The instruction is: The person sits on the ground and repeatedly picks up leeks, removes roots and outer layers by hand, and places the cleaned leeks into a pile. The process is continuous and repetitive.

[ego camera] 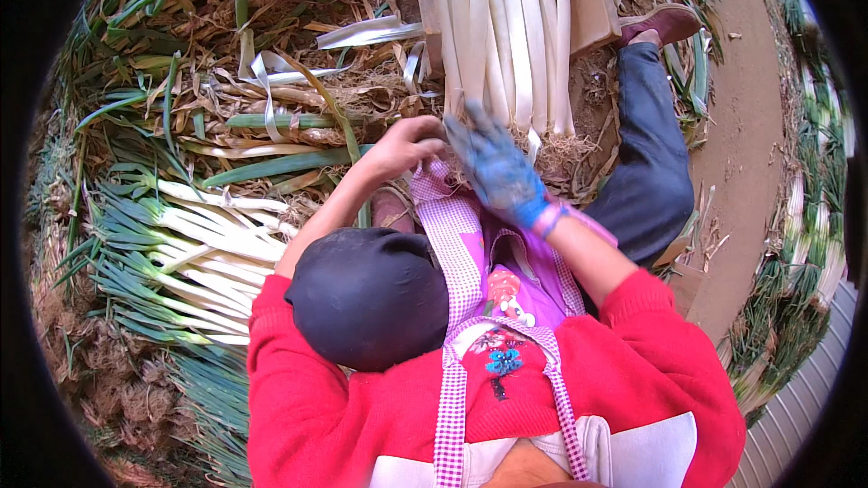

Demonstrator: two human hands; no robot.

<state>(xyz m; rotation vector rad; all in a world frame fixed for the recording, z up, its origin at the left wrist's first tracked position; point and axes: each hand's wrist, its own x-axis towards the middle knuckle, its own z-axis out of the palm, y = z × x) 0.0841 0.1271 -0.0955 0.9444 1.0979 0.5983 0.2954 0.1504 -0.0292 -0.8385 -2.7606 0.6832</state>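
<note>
A row of long white Welsh onion stalks [505,34] lies in a wooden trough [591,3], root ends towards me. My right hand [498,169], in a dirty blue glove, is over the root end of the leftmost stalks. Its fingers are stretched out and blurred by motion. Just left of it is my bare left hand [409,142], fingers bent, close to the gloved fingertips. Whether it pinches anything is hidden. Below both hands hangs a purple checked apron [453,244]. Tangled roots [559,149] show at the stalk ends.
At left lies a pile of white-stemmed onions [210,251] with green tops. Dry leaves and unpeeled stalks [271,95] cover the ground beyond. My dark-covered left knee [369,298] and right leg [644,149] flank the work. A dirt path [742,115] runs at right, with more onions [810,217] past it.
</note>
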